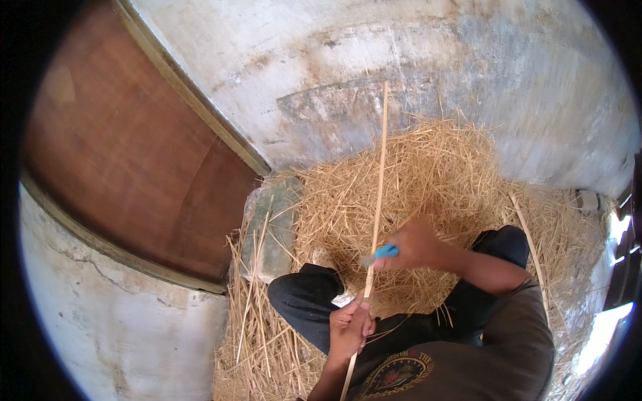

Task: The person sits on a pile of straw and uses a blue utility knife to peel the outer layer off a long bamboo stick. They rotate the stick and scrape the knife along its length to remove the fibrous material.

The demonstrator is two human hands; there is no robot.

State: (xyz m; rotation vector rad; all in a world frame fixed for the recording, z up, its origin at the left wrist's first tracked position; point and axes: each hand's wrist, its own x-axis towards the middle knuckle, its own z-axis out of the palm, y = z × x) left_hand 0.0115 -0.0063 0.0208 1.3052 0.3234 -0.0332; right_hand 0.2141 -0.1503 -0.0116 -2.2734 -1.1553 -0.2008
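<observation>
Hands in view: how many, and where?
2. The left hand is closed around the long pale strip, low in the picture; the right hand holds the blue tool at the strip, higher up. No other hands show.

The lower end of the stick (380, 180) is cut off; the blue tool (386, 250) is blurred, partly hidden in the right grip (414, 244).
</observation>
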